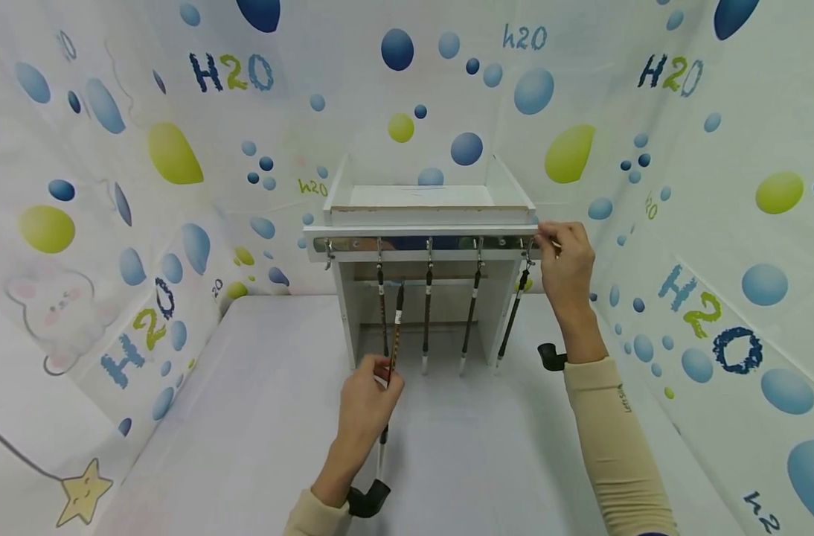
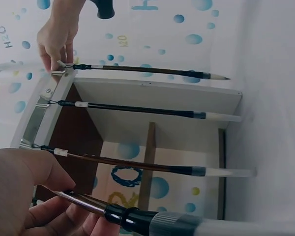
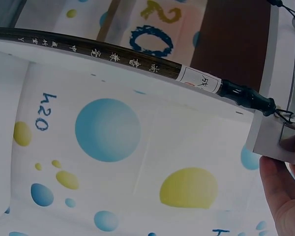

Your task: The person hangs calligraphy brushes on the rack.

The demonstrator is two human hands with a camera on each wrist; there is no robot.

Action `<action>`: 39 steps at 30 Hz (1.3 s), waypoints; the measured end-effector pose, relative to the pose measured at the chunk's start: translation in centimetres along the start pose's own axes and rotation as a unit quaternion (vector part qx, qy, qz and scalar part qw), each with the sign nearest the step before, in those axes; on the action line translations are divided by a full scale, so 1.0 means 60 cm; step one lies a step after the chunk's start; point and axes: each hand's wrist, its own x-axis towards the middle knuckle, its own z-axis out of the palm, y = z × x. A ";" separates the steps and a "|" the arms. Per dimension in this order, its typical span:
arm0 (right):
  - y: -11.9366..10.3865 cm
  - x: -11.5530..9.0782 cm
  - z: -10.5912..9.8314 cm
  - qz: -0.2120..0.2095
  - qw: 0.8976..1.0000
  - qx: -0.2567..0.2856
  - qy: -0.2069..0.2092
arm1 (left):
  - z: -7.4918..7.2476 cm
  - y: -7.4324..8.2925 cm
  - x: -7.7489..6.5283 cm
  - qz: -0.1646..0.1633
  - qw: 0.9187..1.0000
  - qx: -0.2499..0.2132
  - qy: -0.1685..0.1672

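My left hand [image 1: 367,402] holds a calligraphy brush [image 1: 397,320] by its handle, the cord end up and the pale bristles down. Seen in the left wrist view, thumb and fingers curl round the brown handle [image 2: 91,202]. This brush stands in front of the white rack, overlapping the leftmost hanging brush [image 1: 382,286]. Several more brushes hang from hooks by cord loops. At the rack's right end, my right hand [image 1: 568,260] pinches the corner of the front board [image 3: 265,142], right beside the hook of the rightmost brush [image 3: 113,55], whose dark handle bears white characters.
The white rack [image 1: 434,216] has a shallow tray on top and a metal hook strip [image 1: 407,243] along its front. A hook [image 1: 329,257] at the left end carries no brush. Bubble-printed sheeting stands behind and on both sides of the white tabletop [image 1: 266,417].
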 end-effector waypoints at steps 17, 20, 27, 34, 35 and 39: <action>0.003 0.000 0.001 -0.001 1.000 0.003 0.001 | -0.045 -0.001 0.017 -0.011 0.999 -0.023 0.047; 0.004 0.000 0.001 -0.002 1.000 0.002 0.000 | -0.050 -0.005 0.019 -0.022 0.998 -0.023 0.056; 0.005 -0.001 0.002 -0.004 1.000 0.005 -0.001 | -0.056 -0.015 0.022 -0.039 0.996 -0.031 0.072; 0.005 -0.001 0.002 -0.006 1.000 0.003 0.000 | -0.058 -0.022 0.023 -0.052 0.995 -0.034 0.074; 0.005 -0.001 0.002 -0.007 1.000 0.003 0.001 | -0.059 -0.023 0.023 -0.053 0.995 -0.035 0.074; 0.005 -0.001 0.002 -0.007 1.000 0.003 0.001 | -0.060 -0.025 0.024 -0.053 0.995 -0.033 0.076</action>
